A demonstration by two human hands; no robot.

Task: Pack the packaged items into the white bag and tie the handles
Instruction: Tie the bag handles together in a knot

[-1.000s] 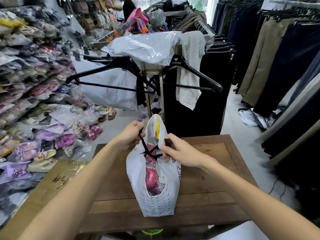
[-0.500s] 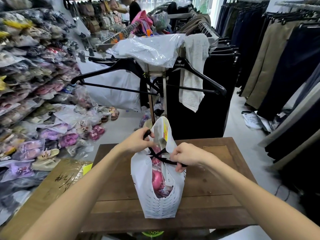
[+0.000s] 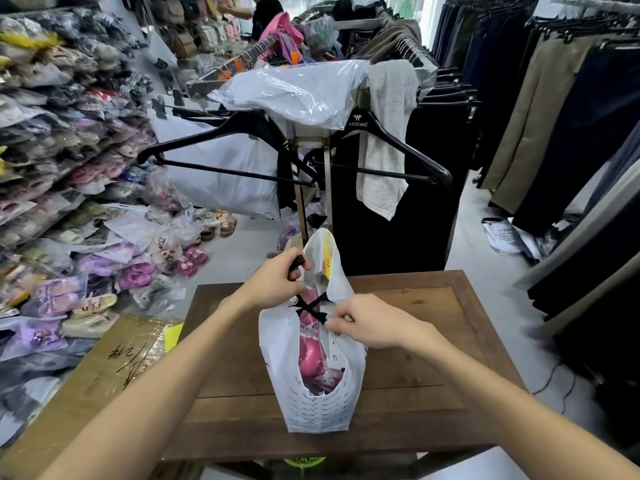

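The white bag (image 3: 311, 407) stands upright on the brown wooden table (image 3: 433, 341). Pink packaged items (image 3: 311, 355) show through its open side. Two black handle straps (image 3: 310, 304) cross over the bag's mouth. My left hand (image 3: 277, 282) grips one black strap end above the bag's left edge. My right hand (image 3: 367, 322) pinches the other strap end at the bag's right edge. A yellow label sits on the bag's raised far flap (image 3: 322, 251).
A clothes rack (image 3: 311, 161) with black hangers and a plastic-wrapped garment stands just behind the table. Bagged shoes (image 3: 131, 271) are piled on shelves and floor at the left. A cardboard box (image 3: 110, 368) adjoins the table's left side. Hanging trousers (image 3: 554, 116) line the right.
The straps have been crossed over the bag's mouth. My right hand has dropped lower with its strap end, and my left hand stays up at the bag's left edge.
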